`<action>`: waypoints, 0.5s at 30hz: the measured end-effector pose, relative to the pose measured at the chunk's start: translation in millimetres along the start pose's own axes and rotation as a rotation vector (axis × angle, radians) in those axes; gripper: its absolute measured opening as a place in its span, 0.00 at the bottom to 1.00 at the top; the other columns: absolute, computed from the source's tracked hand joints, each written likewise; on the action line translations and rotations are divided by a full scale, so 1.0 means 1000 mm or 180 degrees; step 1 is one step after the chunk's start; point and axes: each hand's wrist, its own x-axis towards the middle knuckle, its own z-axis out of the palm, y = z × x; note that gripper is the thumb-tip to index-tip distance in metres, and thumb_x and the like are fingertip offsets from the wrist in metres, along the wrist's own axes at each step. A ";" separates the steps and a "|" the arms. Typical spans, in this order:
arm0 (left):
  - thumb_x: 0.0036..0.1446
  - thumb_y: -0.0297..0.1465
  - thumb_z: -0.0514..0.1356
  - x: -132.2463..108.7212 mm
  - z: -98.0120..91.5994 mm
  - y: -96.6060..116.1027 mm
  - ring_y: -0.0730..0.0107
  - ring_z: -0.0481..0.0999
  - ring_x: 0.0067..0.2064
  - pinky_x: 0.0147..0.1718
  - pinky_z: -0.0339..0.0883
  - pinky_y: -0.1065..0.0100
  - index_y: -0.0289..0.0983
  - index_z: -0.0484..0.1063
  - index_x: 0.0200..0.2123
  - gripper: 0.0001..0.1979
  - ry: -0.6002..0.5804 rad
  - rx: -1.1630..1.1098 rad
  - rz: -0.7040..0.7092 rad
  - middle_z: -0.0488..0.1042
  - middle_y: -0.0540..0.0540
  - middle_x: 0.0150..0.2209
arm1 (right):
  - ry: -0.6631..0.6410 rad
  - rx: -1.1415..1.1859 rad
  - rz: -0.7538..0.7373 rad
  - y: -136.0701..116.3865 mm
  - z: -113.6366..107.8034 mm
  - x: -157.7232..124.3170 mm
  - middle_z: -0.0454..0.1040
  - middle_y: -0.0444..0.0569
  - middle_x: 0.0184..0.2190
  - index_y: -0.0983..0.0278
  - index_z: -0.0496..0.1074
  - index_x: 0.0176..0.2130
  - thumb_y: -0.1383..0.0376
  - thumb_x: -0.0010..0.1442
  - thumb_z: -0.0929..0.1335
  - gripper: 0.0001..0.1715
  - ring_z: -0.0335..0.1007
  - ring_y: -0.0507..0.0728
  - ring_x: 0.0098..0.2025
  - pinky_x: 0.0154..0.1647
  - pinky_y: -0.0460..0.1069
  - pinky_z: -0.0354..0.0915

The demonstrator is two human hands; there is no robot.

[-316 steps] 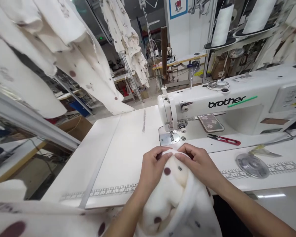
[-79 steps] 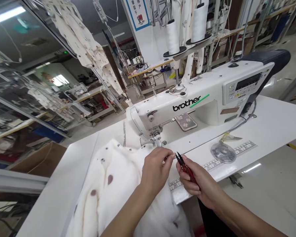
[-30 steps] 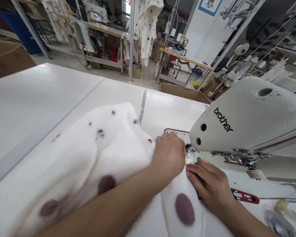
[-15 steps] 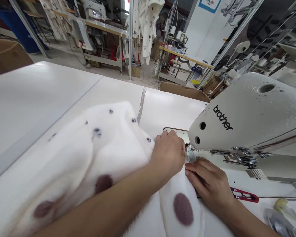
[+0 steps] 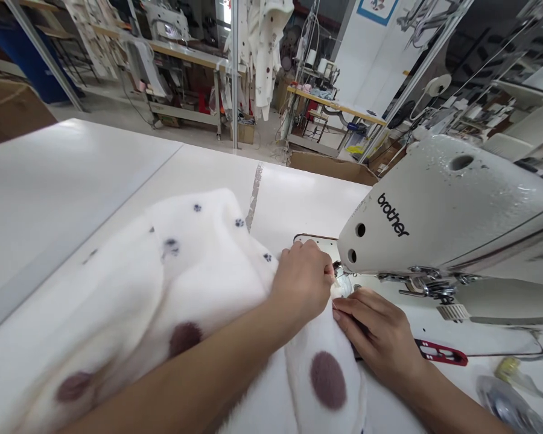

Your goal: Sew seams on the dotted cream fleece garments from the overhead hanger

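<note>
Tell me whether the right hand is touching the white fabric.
Touching: the head view shows the right hand with thumb and forefinger tips against the edge of the white fabric.

Far tabletop: A hand could pass over the white table (image 5: 308, 202) beyond the spotted fleece (image 5: 212, 265).
Needle approach: Left hand (image 5: 304, 277) and right hand (image 5: 380, 331) crowd the near side.
Right flank: The sewing machine (image 5: 438, 211) blocks the way; red snips (image 5: 447, 354) lie just beside the right wrist.
</note>
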 end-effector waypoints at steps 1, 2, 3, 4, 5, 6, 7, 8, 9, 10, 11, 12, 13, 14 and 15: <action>0.51 0.24 0.54 0.000 0.000 0.000 0.64 0.66 0.41 0.42 0.61 0.61 0.37 0.71 0.25 0.08 0.0001 -0.0018 -0.0005 0.70 0.47 0.36 | -0.0011 -0.0008 0.0001 0.000 0.000 0.000 0.65 0.46 0.23 0.67 0.69 0.34 0.72 0.61 0.62 0.07 0.58 0.51 0.25 0.25 0.46 0.57; 0.51 0.24 0.54 0.000 0.000 -0.001 0.64 0.67 0.41 0.42 0.61 0.61 0.37 0.71 0.25 0.08 0.0003 -0.0034 -0.0009 0.70 0.47 0.36 | -0.0021 -0.0014 0.0001 0.001 0.000 -0.001 0.65 0.46 0.23 0.67 0.69 0.34 0.72 0.61 0.61 0.07 0.58 0.51 0.25 0.26 0.46 0.57; 0.50 0.24 0.54 0.000 0.001 -0.001 0.65 0.67 0.41 0.41 0.61 0.61 0.37 0.71 0.25 0.08 0.0009 -0.0049 -0.0014 0.70 0.47 0.36 | -0.0031 -0.0016 0.0005 0.001 0.000 -0.001 0.65 0.46 0.23 0.67 0.69 0.34 0.72 0.61 0.61 0.07 0.58 0.51 0.25 0.26 0.46 0.57; 0.50 0.24 0.54 0.000 0.001 -0.001 0.65 0.67 0.40 0.41 0.61 0.61 0.37 0.71 0.25 0.08 0.0026 -0.0059 -0.0018 0.70 0.47 0.36 | -0.0038 -0.0012 0.0010 0.001 0.000 -0.001 0.65 0.46 0.23 0.67 0.69 0.34 0.72 0.61 0.61 0.08 0.58 0.51 0.25 0.26 0.46 0.57; 0.50 0.24 0.54 0.000 0.002 -0.002 0.65 0.67 0.40 0.41 0.61 0.61 0.37 0.71 0.24 0.08 0.0045 -0.0065 -0.0016 0.70 0.48 0.35 | -0.0042 -0.0005 0.0018 0.002 0.000 -0.001 0.65 0.46 0.23 0.66 0.69 0.34 0.72 0.61 0.61 0.08 0.58 0.51 0.25 0.26 0.46 0.58; 0.50 0.24 0.54 0.000 0.002 -0.002 0.65 0.67 0.40 0.41 0.61 0.61 0.37 0.71 0.24 0.08 0.0058 -0.0067 -0.0014 0.70 0.48 0.35 | -0.0040 0.0000 0.0020 0.002 0.000 -0.001 0.65 0.46 0.23 0.66 0.69 0.34 0.72 0.61 0.61 0.08 0.58 0.51 0.25 0.25 0.46 0.58; 0.50 0.24 0.54 0.000 0.003 -0.003 0.65 0.67 0.40 0.40 0.61 0.61 0.37 0.71 0.24 0.08 0.0068 -0.0064 -0.0014 0.70 0.48 0.35 | -0.0034 0.0000 0.0016 0.002 0.000 -0.001 0.66 0.46 0.23 0.66 0.69 0.34 0.71 0.61 0.61 0.08 0.58 0.51 0.25 0.25 0.46 0.58; 0.50 0.24 0.54 0.000 0.003 -0.003 0.65 0.66 0.40 0.40 0.61 0.61 0.37 0.71 0.24 0.08 0.0068 -0.0057 -0.0014 0.70 0.48 0.35 | -0.0026 -0.0003 0.0007 0.002 0.000 -0.001 0.66 0.46 0.23 0.66 0.69 0.34 0.71 0.61 0.61 0.08 0.58 0.51 0.25 0.25 0.46 0.58; 0.50 0.24 0.54 0.001 0.003 -0.003 0.65 0.66 0.40 0.39 0.61 0.61 0.37 0.71 0.24 0.08 0.0056 -0.0047 -0.0015 0.70 0.48 0.35 | -0.0009 -0.0006 -0.0006 0.002 0.000 -0.001 0.66 0.46 0.23 0.66 0.69 0.34 0.71 0.61 0.61 0.08 0.59 0.51 0.25 0.25 0.46 0.58; 0.50 0.24 0.53 0.001 0.003 -0.003 0.65 0.66 0.40 0.40 0.61 0.61 0.37 0.71 0.24 0.08 0.0041 -0.0032 -0.0017 0.70 0.47 0.35 | 0.0003 -0.0008 -0.0019 0.002 0.000 -0.001 0.65 0.46 0.22 0.66 0.69 0.34 0.71 0.61 0.61 0.08 0.59 0.51 0.24 0.24 0.46 0.58; 0.50 0.24 0.53 0.001 0.003 -0.003 0.65 0.66 0.40 0.40 0.61 0.61 0.38 0.71 0.24 0.08 0.0025 -0.0013 -0.0018 0.70 0.47 0.35 | 0.0009 -0.0013 -0.0026 0.001 0.000 0.000 0.65 0.45 0.22 0.66 0.69 0.34 0.72 0.60 0.61 0.08 0.59 0.51 0.24 0.24 0.46 0.58; 0.50 0.24 0.53 0.001 0.002 -0.003 0.65 0.66 0.40 0.40 0.60 0.61 0.38 0.71 0.25 0.08 0.0015 0.0006 -0.0015 0.70 0.47 0.35 | 0.0010 -0.0021 -0.0027 0.001 0.000 0.000 0.65 0.45 0.22 0.66 0.69 0.34 0.72 0.60 0.61 0.08 0.59 0.51 0.24 0.24 0.46 0.58; 0.50 0.24 0.53 0.001 0.002 -0.002 0.65 0.66 0.41 0.41 0.60 0.61 0.38 0.72 0.25 0.08 0.0007 0.0020 -0.0009 0.70 0.47 0.35 | 0.0005 -0.0034 -0.0028 0.001 0.000 0.000 0.65 0.45 0.22 0.66 0.69 0.34 0.72 0.60 0.62 0.08 0.59 0.51 0.24 0.24 0.46 0.58; 0.51 0.24 0.53 0.001 0.001 -0.002 0.64 0.66 0.41 0.41 0.60 0.61 0.38 0.72 0.26 0.08 -0.0004 0.0032 -0.0001 0.70 0.47 0.35 | -0.0002 -0.0048 -0.0030 0.001 0.000 0.000 0.65 0.45 0.22 0.66 0.69 0.34 0.72 0.60 0.62 0.08 0.59 0.51 0.24 0.24 0.46 0.58; 0.51 0.24 0.53 0.001 0.001 -0.001 0.64 0.66 0.41 0.41 0.60 0.61 0.37 0.72 0.26 0.08 -0.0011 0.0041 0.0008 0.70 0.47 0.35 | -0.0014 -0.0060 -0.0034 0.000 0.000 0.001 0.65 0.45 0.22 0.65 0.69 0.34 0.72 0.60 0.62 0.08 0.59 0.51 0.24 0.24 0.46 0.58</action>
